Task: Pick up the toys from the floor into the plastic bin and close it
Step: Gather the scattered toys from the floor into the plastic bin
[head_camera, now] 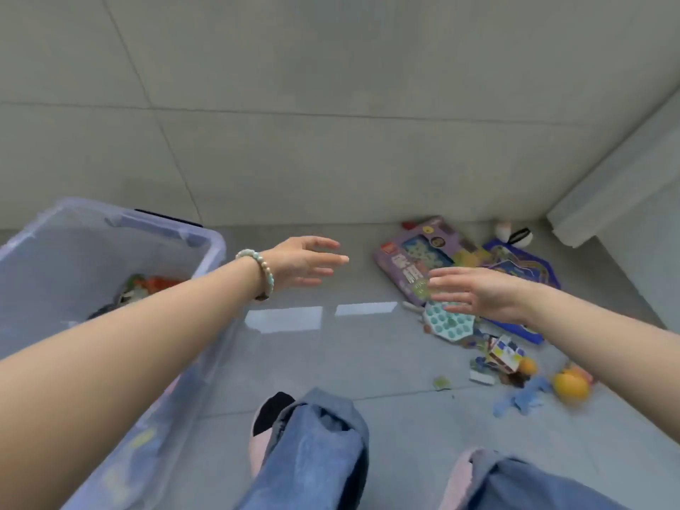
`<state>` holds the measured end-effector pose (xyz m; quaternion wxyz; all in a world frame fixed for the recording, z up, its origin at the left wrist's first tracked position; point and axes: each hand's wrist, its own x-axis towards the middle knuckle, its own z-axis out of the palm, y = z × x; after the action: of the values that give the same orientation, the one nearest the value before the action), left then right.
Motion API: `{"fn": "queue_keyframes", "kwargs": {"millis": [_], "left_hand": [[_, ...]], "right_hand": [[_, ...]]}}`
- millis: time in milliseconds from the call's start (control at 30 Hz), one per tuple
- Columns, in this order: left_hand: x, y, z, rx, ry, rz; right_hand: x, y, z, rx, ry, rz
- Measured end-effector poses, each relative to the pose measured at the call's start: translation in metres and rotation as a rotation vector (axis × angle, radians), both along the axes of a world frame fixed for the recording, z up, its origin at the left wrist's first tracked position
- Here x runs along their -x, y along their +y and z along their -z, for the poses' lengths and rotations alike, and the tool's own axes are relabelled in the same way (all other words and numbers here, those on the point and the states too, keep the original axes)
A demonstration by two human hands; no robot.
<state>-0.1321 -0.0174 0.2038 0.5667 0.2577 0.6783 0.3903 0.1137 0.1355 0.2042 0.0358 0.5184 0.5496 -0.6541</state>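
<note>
Both hands are empty with fingers spread: the left hand (301, 263) beside the clear bluish plastic bin (206, 241), the right hand (474, 292) above the purple flat toy box (412, 259).

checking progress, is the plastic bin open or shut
Open: no lid covers the plastic bin, and a few toys show inside through its top.
</note>
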Motion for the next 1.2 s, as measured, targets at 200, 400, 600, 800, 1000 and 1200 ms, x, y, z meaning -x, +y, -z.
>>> {"fn": "queue_keyframes", "kwargs": {"millis": [200, 400, 600, 800, 1000, 1200], "left_hand": [[-0.095, 0.073, 0.091, 0.133, 0.019, 0.209], [-0.178, 0.108, 0.187, 0.114, 0.250, 0.522], [-0.218, 0.111, 0.246, 0.051, 0.604, 0.878], [-0.225, 0.107, 0.266, -0.084, 0.767, 0.878], [-0.228, 0.096, 0.268, -0.081, 0.721, 0.811], [-0.246, 0.106, 0.255, 0.174, -0.270, -0.010]], "right_hand": [[-0.111, 0.013, 0.103, 0.035, -0.242, 0.070], [-0.168, -0.006, 0.193, -0.092, -0.261, 0.349], [-0.189, -0.003, 0.248, -0.325, -0.287, 0.460], [-0.184, -0.006, 0.272, -0.524, -0.328, 0.357], [-0.174, -0.006, 0.274, -0.600, -0.351, 0.314], [-0.156, -0.013, 0.242, -0.415, -0.084, 0.591]]}}
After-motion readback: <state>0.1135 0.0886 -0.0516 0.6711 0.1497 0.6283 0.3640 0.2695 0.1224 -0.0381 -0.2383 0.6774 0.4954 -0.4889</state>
